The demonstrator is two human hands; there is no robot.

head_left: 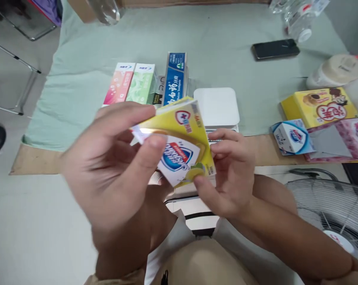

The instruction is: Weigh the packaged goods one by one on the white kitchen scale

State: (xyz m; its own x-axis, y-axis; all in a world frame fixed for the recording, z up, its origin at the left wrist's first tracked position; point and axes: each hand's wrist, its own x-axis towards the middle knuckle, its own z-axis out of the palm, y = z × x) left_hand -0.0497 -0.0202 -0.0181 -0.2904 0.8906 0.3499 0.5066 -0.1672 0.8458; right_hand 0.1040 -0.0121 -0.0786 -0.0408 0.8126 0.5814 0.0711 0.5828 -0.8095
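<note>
A yellow and white Safeguard soap box (181,146) is held up and tilted in front of me, above my lap. My left hand (116,154) grips its left end, thumb on the front face and fingers behind. At the lower right corner my right hand (229,170) pinches it between thumb and fingers. Beyond it on the table stand a blue toothpaste box (176,79), a green carton (141,83) and a pink carton (119,83). A white device that looks like a small scale (217,107) sits just behind the soap box.
To the right lie a blue and white soap box (294,136), a yellow snack box (321,105), a pink box (351,136) and a lidded jar (335,71). A phone (275,49) and plastic bottles (300,23) are farther back. A fan (330,206) stands at my right.
</note>
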